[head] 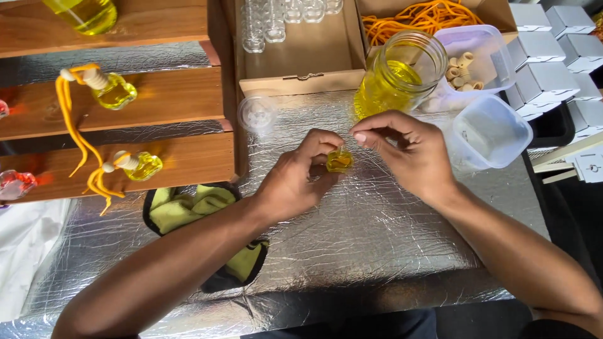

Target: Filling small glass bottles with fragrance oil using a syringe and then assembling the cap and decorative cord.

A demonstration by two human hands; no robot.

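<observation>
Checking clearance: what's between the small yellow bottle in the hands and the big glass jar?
Head view: only the right hand's fingertips and bare silver foil mat between small bottle and jar.

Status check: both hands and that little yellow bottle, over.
Left hand grips small yellow bottle on foil mat. Right hand fingers pinched just above its top. Glass jar of yellow liquid close behind; nothing between.

Glass jar [401, 72] of yellow liquid — orange cords [419, 16], grey boxes [553, 50] behind.
</observation>
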